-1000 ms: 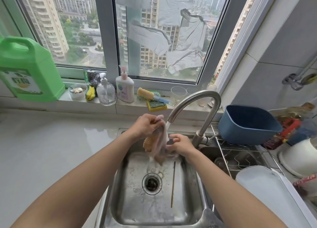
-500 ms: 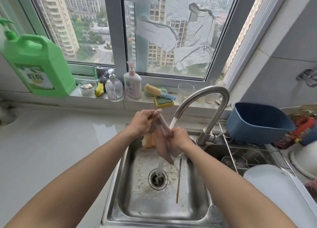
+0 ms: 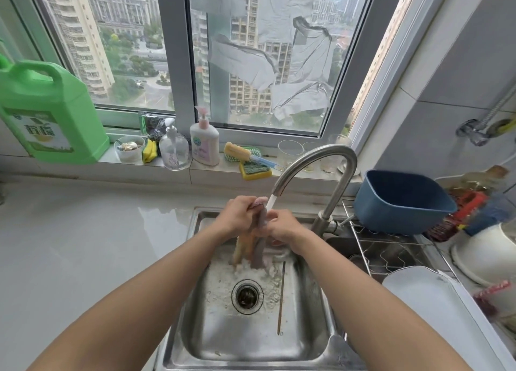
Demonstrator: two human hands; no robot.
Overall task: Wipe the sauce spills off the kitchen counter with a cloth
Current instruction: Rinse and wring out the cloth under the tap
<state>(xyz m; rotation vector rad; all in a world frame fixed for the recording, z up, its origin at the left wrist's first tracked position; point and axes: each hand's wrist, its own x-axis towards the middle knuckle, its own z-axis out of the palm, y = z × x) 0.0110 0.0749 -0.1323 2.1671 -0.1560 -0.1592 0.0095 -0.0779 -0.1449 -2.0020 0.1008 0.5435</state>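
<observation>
Both hands hold the wet cloth, a twisted strip of mauve and orange-tan fabric (image 3: 255,241), above the far end of the stainless steel sink (image 3: 307,340). The left hand (image 3: 240,213) grips the cloth's upper end with fingers curled round it. The right hand (image 3: 280,225) clasps the cloth just beside the left, fingers also curled. Water runs from the curved steel tap (image 3: 315,158) onto the cloth near the hands, and the lower end hangs into the basin.

Step in hand, as judged: rinsing or wringing the cloth. The next move calls for squeezing out the water and carrying the cloth to the pale grey counter (image 3: 83,245) on the left. No sauce spill is discernible there from this view.

A thin brown stick (image 3: 280,298) lies in the basin right of the drain (image 3: 247,295). A blue plastic tub (image 3: 402,203) stands on the wire rack (image 3: 391,248) to the right. A large green detergent jug (image 3: 47,114) stands at the far left. Nothing appears to obstruct the path to the counter.
</observation>
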